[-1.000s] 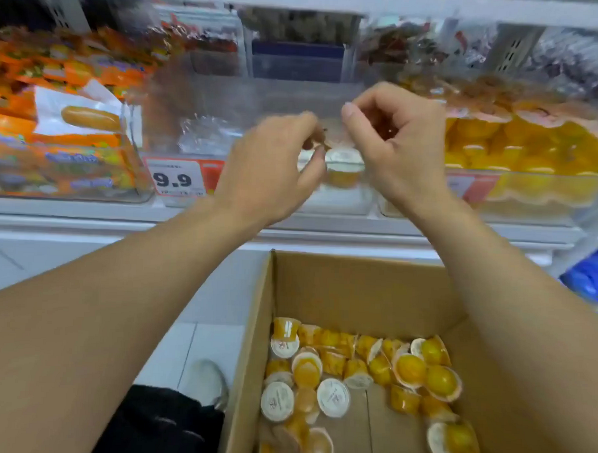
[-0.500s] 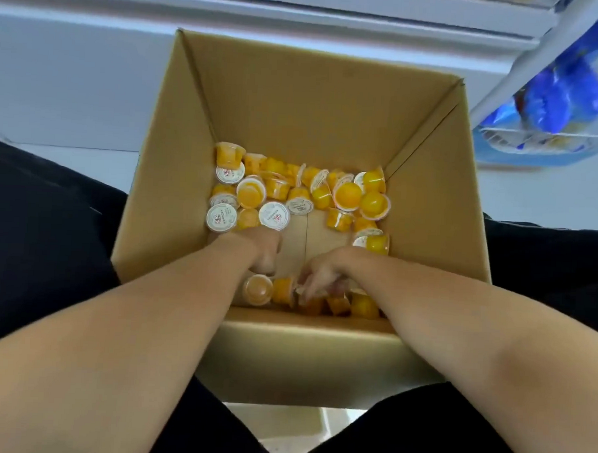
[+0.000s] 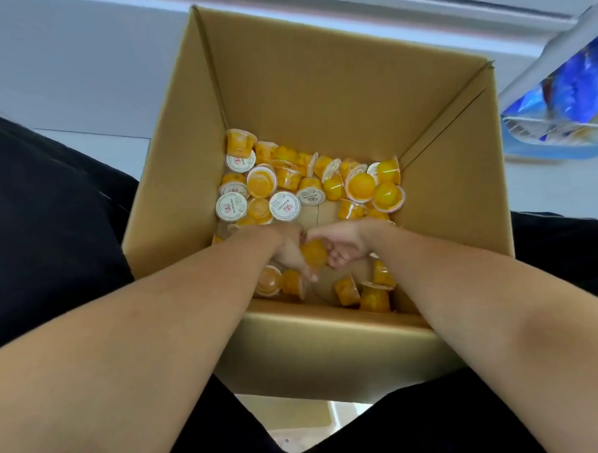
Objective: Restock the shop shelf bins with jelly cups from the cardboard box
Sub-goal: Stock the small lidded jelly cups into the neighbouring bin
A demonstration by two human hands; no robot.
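An open cardboard box stands between my knees, with several orange jelly cups scattered over its bottom. Both my hands are deep inside it, close together near the front wall. My left hand and my right hand have their fingers curled round one orange jelly cup held between them. More jelly cups lie under and beside the hands. The shelf bins are out of view.
My black trouser legs flank the box on both sides. The white base of the shelf unit runs behind the box. A wire basket with blue packets hangs at the upper right.
A second ago both hands were up at the clear shelf bin. My head tilted down and both hands dropped into the box, then closed together round a jelly cup.
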